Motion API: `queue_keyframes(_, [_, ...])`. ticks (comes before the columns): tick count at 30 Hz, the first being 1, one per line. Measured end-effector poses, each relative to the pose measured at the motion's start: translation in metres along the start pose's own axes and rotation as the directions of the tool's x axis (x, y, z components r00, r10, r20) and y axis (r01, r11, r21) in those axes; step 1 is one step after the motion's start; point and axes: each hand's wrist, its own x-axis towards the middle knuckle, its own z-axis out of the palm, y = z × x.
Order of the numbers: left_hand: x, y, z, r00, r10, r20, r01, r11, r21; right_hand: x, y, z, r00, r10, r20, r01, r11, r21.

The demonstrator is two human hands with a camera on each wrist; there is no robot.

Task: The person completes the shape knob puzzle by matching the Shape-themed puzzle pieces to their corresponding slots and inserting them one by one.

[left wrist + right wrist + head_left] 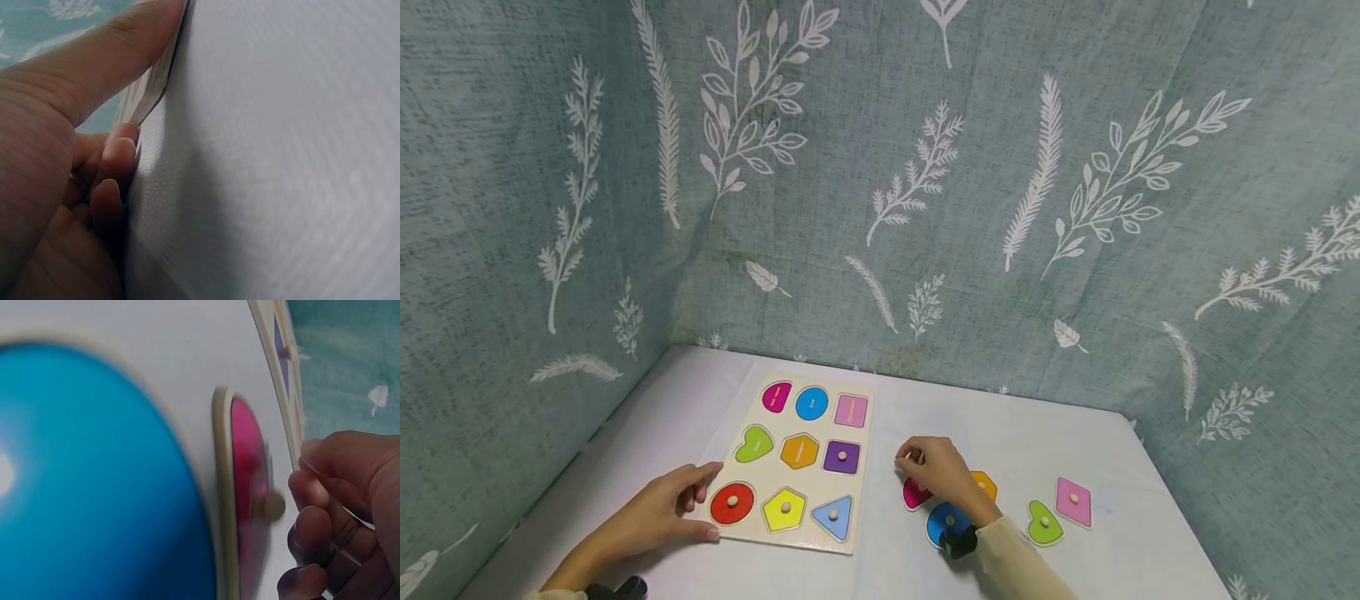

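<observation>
My left hand [662, 504] lies at the near left corner of a wooden knob puzzle board [812, 481]. Thumb and fingertips touch the board's edge [156, 87]; the other fingers bend beneath. To the board's right, my right hand [943, 467] hovers over a magenta half-round piece [914, 497]. Its fingers are loosely curled, thumb near the index tip, with nothing seen between them. In the right wrist view the half-round's knob [273, 505] stands close beside the fingers, apart from them. A blue round piece [943, 523] and a partly hidden orange hexagon piece [985, 482] lie under the right forearm.
Knobbed pieces sit in the board: a red round [732, 514], a yellow pentagon [783, 521], a light blue triangle [842, 510] and a purple square [832, 458]. A green heart piece [1043, 536] and a pink piece [1082, 504] lie at right. Patterned cloth [850, 167] stands behind the white table.
</observation>
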Motion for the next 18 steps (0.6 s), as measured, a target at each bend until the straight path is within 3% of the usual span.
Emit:
queue_keyframes(6, [0.001,-0.001,0.0,1.0,-0.012,0.007,0.012,1.0,-0.007,-0.021,0.02,-0.017,0.999,0.017,-0.041,-0.019,0.998,-0.053])
queue_keyframes(11, [0.0,-0.001,0.0,1.0,-0.019,0.01,0.019,1.0,-0.011,-0.039,0.036,-0.032,0.995,0.081,-0.052,-0.083,0.996,-0.044])
queue_keyframes(18, [0.001,0.001,0.0,0.999,-0.039,0.009,0.039,0.999,-0.008,-0.059,0.05,-0.046,0.98,0.156,-0.128,-0.162,0.986,-0.042])
